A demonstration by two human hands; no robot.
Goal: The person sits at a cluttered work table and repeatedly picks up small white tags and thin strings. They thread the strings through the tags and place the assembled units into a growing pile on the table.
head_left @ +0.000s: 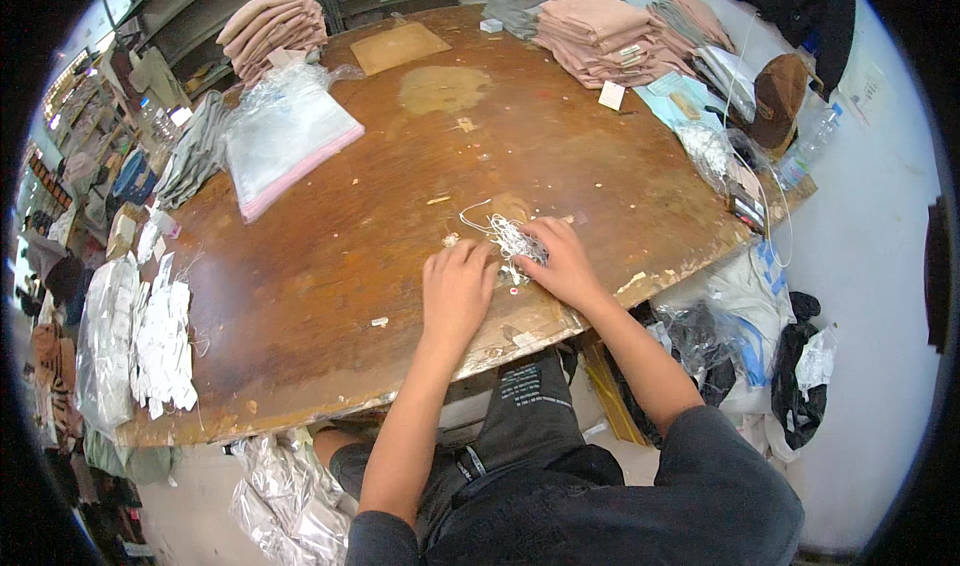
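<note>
By the near-left corner of the table [300,306] lies a pile of white tags [165,341]; clear plastic bags [290,136] lie farther back, toward the left edge. The left hand [457,284] bends its fingers beside the tangle of white strings [508,236]; whether they pinch a strand I cannot tell. The tangle sits close to the table's near edge, one loop straying left. It looks very light, limp and apt to snag, so that loop or a free end seems the best hold, drawn gently. The right hand [567,266] curves over the tangle's right side, thumb and fingers slightly apart; how firmly it grips is unclear. Folded pink cloth [595,31] stands toward the far-right corner.
</note>
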